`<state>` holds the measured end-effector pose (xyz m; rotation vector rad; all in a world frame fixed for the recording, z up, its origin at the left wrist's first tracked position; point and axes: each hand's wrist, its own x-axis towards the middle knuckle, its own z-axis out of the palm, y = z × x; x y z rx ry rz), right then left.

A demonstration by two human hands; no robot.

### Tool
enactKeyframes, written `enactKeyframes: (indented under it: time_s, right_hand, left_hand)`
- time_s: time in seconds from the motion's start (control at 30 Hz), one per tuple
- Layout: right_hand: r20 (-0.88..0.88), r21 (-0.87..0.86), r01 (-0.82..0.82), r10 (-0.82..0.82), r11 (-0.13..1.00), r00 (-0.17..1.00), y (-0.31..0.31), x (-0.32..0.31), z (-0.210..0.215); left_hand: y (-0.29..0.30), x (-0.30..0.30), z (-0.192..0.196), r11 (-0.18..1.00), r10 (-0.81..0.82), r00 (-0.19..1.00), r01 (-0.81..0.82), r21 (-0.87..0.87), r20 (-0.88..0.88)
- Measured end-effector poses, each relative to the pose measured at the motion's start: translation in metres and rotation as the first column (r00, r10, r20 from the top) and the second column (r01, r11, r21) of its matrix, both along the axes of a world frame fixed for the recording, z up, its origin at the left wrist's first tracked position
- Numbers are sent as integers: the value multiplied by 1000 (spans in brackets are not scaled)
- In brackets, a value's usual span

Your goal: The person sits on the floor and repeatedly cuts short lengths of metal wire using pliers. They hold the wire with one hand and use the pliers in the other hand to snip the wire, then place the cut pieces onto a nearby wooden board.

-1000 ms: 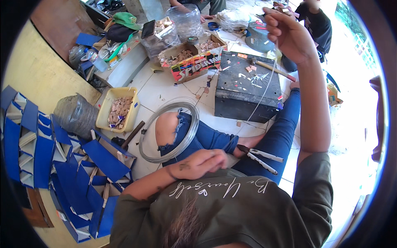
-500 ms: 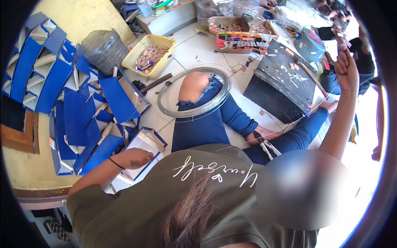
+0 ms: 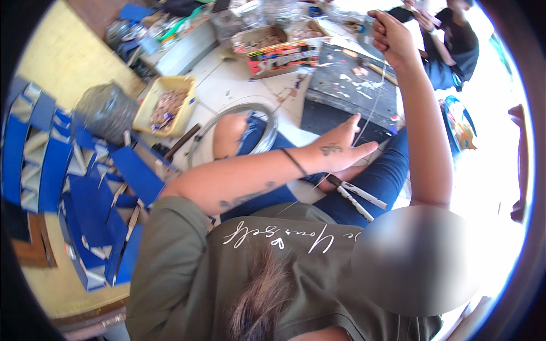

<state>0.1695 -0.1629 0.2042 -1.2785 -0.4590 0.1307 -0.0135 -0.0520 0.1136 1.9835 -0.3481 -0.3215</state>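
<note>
My right hand (image 3: 392, 40) is raised at the upper right, its fingers closed on a thin wire (image 3: 372, 108). The wire runs down from it to my left hand (image 3: 341, 150), then shows again below that hand and ends in front of my shirt. My left hand reaches across my lap with thumb and forefinger spread apart. Whether the wire touches its palm is hidden. Around my bent knee lies a coil of grey wire (image 3: 272, 128), partly covered by my left arm. Pliers with pale handles (image 3: 364, 196) rest by my leg, just below the left hand.
Blue and white box pieces (image 3: 94, 221) are heaped at the left. A yellow tub (image 3: 139, 119) and a printed carton (image 3: 284, 62) hold small scraps. Beyond my legs lies a black board (image 3: 347, 85) with a hammer (image 3: 382, 73). Another person (image 3: 455, 48) sits at the far right.
My left hand has swung from the blue boxes at the left across to the right, its fingers now spread. My right hand has risen and shifted left with the wire. The view has turned too.
</note>
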Motion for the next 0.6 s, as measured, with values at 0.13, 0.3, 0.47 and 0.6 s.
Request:
enactKeyframes:
  time_s: [0.13, 0.3, 0.47, 0.6]
  right_hand:
    - [-262, -16, 29, -32, 999, 964, -33, -9, -3]
    - [-292, 133, -124, 158, 983, 943, -51, -10, -19]
    - [-275, 28, -205, 204, 978, 939, -34, -3, -49]
    - [-382, -91, -266, 213, 960, 899, -9, -18, -98]
  left_hand:
    - [-49, 8, -18, 851, -146, 989, 106, -514, -39]
    - [14, -12, -56, 887, -347, 898, 220, -405, -272]
    - [101, -66, -78, 884, -466, 689, 373, -280, -555]
    - [142, -80, -67, 898, -423, 576, 373, -235, -700]
